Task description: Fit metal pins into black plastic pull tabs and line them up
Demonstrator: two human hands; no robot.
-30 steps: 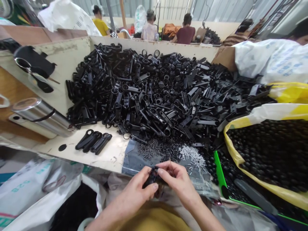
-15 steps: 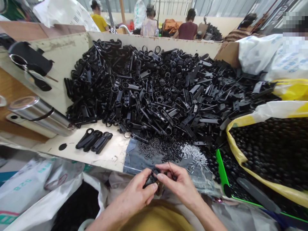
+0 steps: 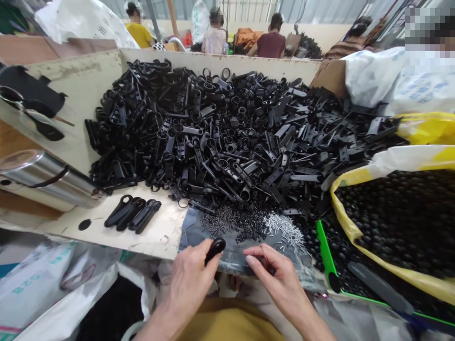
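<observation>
My left hand (image 3: 195, 270) is closed around a black plastic part (image 3: 215, 247) with a round ring end, which sticks up past the thumb. To its right, apart from that part, is my right hand (image 3: 273, 267). Its thumb and index finger point left with a gap between them, while the other fingers curl around a small dark thing (image 3: 268, 266), mostly hidden in the palm. Both hands are at the front edge of a dark mat (image 3: 227, 240). On the mat lie small dark pins (image 3: 218, 220), tiny black pieces (image 3: 250, 229) and silvery pins (image 3: 284, 226).
A big heap of black plastic parts (image 3: 213, 137) fills the walled table. Several similar parts (image 3: 132, 213) lie in a row at left, near a steel flask (image 3: 53, 175). On the right stand a green strip (image 3: 325, 251) and a yellow-rimmed sack (image 3: 341, 208) of black balls. People sit beyond.
My hands have moved apart. The left hand has turned and shifted left with the black plastic part; the right has drawn away from it. The whole view has shifted slightly.
</observation>
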